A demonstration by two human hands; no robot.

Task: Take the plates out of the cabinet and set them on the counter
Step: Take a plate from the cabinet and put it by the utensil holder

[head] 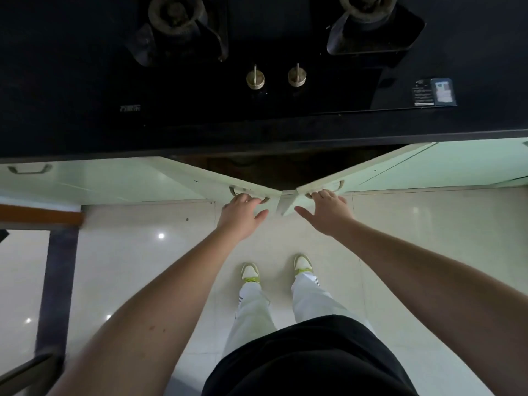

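- My left hand (pixel 240 211) and right hand (pixel 328 208) have fingers curled on the handles of the two half-open cabinet doors (pixel 217 178).
- No plates visible; presumably they lie beyond my fingers, in the dark cabinet (pixel 274 170) under the surface (pixel 85 132).

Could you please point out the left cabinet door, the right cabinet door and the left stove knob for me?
left cabinet door (pixel 200 178), head view, on its pale green top edge.
right cabinet door (pixel 368 167), head view, on its pale green top edge.
left stove knob (pixel 255 78), head view, on its round metal cap.
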